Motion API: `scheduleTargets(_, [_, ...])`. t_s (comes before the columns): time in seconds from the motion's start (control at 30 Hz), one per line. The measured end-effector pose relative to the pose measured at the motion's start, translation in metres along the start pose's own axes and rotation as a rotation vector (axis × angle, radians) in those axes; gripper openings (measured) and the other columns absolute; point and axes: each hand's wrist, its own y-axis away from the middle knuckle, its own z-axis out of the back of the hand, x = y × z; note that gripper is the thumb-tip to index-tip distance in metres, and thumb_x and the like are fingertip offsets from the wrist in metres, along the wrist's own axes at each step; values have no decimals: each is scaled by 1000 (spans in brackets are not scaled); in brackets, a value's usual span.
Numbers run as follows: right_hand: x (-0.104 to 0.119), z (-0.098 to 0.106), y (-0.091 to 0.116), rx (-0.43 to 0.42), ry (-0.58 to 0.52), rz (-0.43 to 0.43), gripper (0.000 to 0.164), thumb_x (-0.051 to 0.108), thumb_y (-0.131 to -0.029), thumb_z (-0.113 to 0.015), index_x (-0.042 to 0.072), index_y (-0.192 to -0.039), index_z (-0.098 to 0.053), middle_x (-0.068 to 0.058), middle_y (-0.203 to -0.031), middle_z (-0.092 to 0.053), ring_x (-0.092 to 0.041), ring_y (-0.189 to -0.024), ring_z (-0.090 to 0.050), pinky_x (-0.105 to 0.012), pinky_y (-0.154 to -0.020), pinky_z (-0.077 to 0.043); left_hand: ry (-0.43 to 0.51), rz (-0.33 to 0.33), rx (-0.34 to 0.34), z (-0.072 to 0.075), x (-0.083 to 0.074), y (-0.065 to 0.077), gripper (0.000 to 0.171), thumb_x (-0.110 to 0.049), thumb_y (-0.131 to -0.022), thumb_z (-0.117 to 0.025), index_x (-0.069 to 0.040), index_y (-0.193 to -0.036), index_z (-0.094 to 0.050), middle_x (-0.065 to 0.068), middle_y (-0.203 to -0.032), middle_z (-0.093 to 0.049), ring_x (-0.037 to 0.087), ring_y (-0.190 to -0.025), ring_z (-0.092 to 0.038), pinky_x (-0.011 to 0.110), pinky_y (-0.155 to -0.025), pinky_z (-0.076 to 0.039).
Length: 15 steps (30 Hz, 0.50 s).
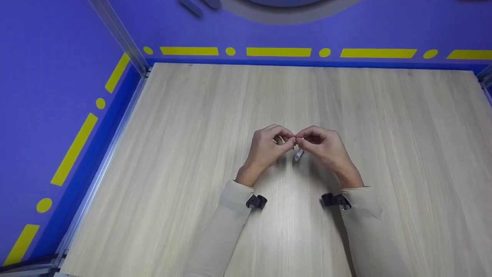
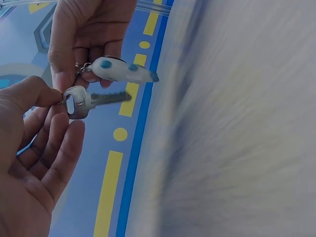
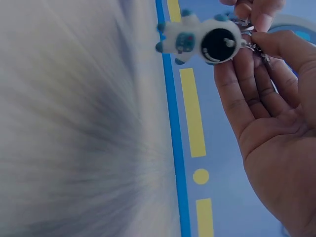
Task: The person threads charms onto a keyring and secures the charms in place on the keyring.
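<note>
Both hands meet at the fingertips above the table, pinching a small key ring between them. My left hand (image 1: pixel 269 144) holds the ring beside a silver key (image 2: pixel 78 102), whose blade points away from the fingers in the left wrist view. With thumb and index finger, my right hand (image 1: pixel 324 144) pinches the ring and short chain (image 3: pixel 256 48) of an astronaut keychain figure (image 3: pixel 200 40). The figure is white with blue-green patches and a black visor, and hangs below the fingertips. The ring itself is mostly hidden by the fingers.
A light wood-grain table (image 1: pixel 184 161) lies under the hands. Blue panels (image 1: pixel 57 69) with yellow dashes and dots stand at its back and left, along a metal frame (image 1: pixel 119 34). Dark straps with small devices (image 1: pixel 256 201) sit on both sleeved wrists.
</note>
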Motion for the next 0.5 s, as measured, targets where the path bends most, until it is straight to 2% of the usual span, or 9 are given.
scheduleTargets(0.13, [-2,3,0,-6,-1,-17,10,-2,-96,-77,-8,-102,-75,-16,-97,-75,-15,-85,-72,-24,-79,-58,36,14,18,1,0,0,9,-11,-94,-83,-2,-94,-80,3,-89,-76,6,-70,-66,21,-63,-55])
scheduleTargets(0.23, [-4,4,1,-11,-44,-48,12,0,-96,-77,-10,-102,-74,-12,-94,-75,-16,-82,-73,-26,-79,-59,100,25,34,1,0,1,13,-14,-94,-82,-2,-96,-80,4,-91,-76,10,-69,-68,24,-61,-57])
scheduleTargets(0.4, [-6,5,1,-11,-186,-72,13,-6,-97,-72,-16,-103,-69,-10,-94,-75,-17,-80,-73,-30,-81,-61,225,76,57,-1,1,2,14,-14,-95,-83,-2,-102,-80,4,-97,-76,15,-75,-71,30,-66,-60])
scheduleTargets(0.5, [-7,6,0,-20,-289,-78,12,-10,-97,-69,-20,-103,-67,-11,-94,-74,-18,-80,-73,-31,-81,-62,264,96,65,-2,1,2,15,-13,-95,-83,-3,-105,-80,3,-100,-76,14,-78,-72,31,-70,-61])
